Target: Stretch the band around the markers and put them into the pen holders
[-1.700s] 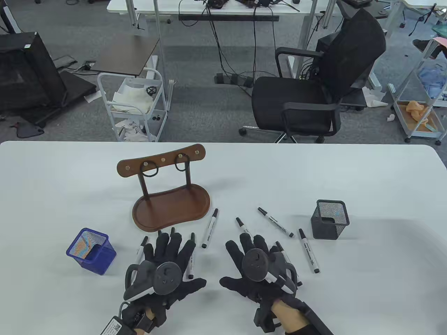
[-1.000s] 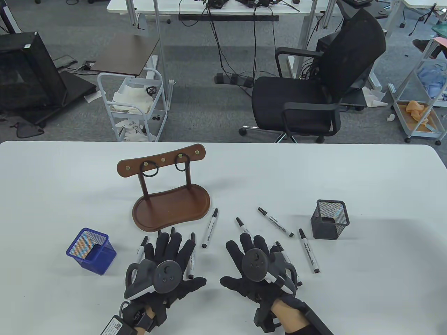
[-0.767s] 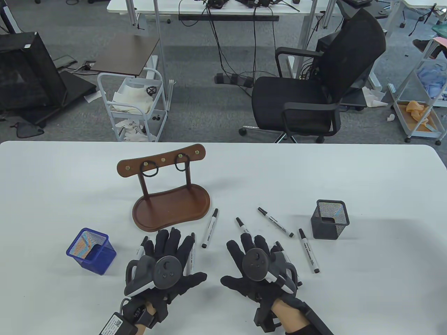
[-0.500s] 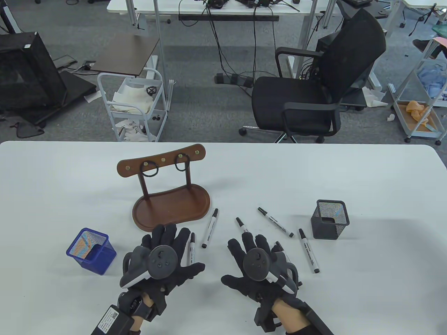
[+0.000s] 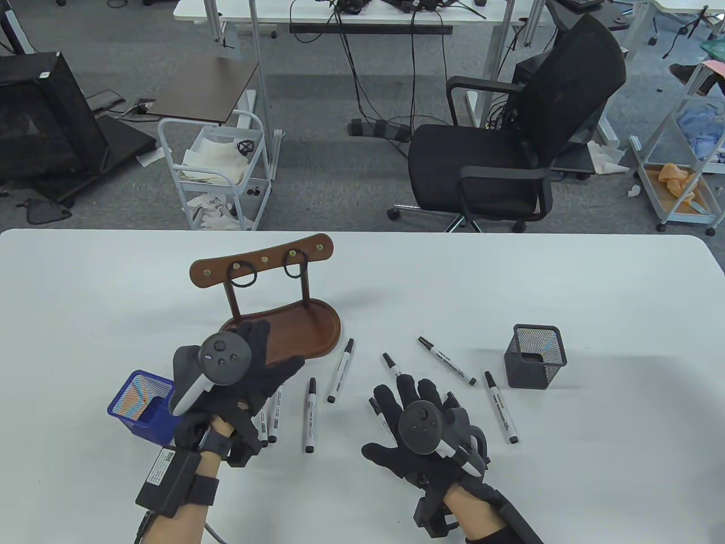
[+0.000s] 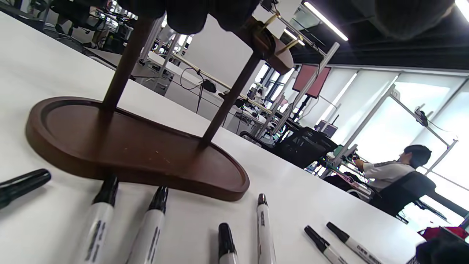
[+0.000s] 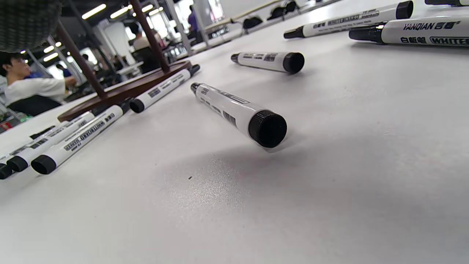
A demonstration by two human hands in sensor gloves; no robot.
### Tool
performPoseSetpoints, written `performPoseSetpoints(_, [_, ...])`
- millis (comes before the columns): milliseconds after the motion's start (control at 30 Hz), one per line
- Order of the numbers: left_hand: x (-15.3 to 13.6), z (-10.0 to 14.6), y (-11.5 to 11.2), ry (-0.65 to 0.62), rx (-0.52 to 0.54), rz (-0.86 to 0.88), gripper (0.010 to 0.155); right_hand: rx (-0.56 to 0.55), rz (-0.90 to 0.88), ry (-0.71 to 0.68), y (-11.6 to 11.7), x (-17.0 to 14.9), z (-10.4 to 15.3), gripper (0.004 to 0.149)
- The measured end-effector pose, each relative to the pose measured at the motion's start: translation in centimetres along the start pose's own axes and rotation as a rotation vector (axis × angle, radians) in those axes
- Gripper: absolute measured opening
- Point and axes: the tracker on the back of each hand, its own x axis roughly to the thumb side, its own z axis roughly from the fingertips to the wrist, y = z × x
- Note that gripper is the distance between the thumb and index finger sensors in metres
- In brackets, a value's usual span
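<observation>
Several white markers with black caps lie across the near middle of the table, among them one between my hands, one by the stand and one at the right. Two black bands hang on the hooks of a brown wooden stand. My left hand hovers open over the stand's near edge and holds nothing; its fingertips show dark at the top of the left wrist view. My right hand lies flat and open on the table over some markers. A marker lies close in the right wrist view.
A blue mesh pen holder stands at the near left, partly behind my left wrist. A black mesh pen holder stands at the right. A black office chair and a white cart stand beyond the table's far edge.
My left hand has lifted off the table and moved forward and left toward the stand, uncovering the markers it lay on. The right hand has barely shifted.
</observation>
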Motion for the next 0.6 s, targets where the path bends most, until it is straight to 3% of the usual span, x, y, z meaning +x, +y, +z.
performPoseSetpoints(167, [-1.0,-1.6,0.9,0.079,0.030,0.118,0.101,-0.004,-0.002,-0.002,-0.1,-0.1,0.0,0.092])
performPoseSetpoints(333, [-2.8,-2.7,0.6,0.176,0.066,0.404,0.099,-0.006,-0.004,-0.004,-0.1,-0.1,0.0,0.093])
performPoseSetpoints(600, [-4.8,-3.7,0.0,0.279,0.124,0.538,0.091,-0.003,-0.007,-0.011,-0.1,-0.1,0.0,0.091])
